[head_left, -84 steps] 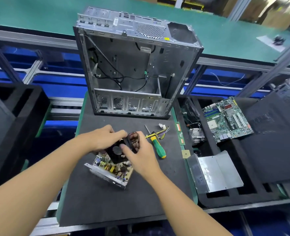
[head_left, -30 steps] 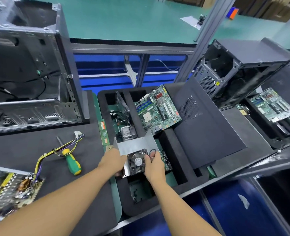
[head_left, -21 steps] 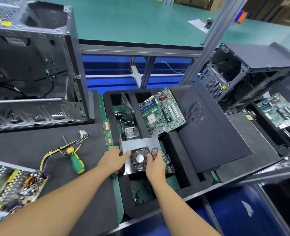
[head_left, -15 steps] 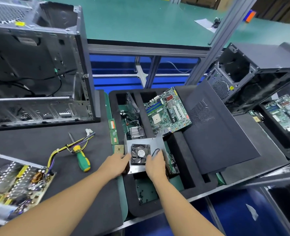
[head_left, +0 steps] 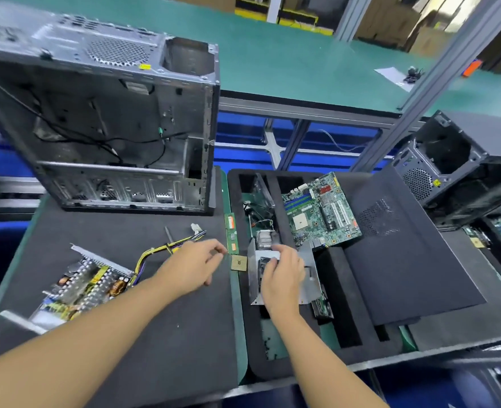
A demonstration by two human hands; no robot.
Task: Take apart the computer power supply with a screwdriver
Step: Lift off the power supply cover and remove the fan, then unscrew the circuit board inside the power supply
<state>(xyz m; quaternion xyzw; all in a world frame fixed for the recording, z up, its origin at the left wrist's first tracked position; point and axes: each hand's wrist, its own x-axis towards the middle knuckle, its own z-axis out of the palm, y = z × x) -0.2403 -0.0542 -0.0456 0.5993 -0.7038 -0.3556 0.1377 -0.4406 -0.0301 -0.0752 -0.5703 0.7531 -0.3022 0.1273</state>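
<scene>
**Green Line Behind the Bench**

A green work surface [head_left: 272, 63] ran across the back, edged by an aluminium rail [head_left: 302, 109]. A slanted aluminium post [head_left: 437, 83] rose at right. Blue panels [head_left: 240, 134] showed beneath; cardboard boxes [head_left: 390, 22] stood blurred beyond.

Nothing printed here is sharp enough to read. A small yellow sticker [head_left: 145, 66] sits on top of the open computer case [head_left: 96, 119], and another [head_left: 436, 182] on the second case [head_left: 464, 160]. A chip [head_left: 239, 263] at the mat's right edge bears a dark, illegible mark.
</scene>
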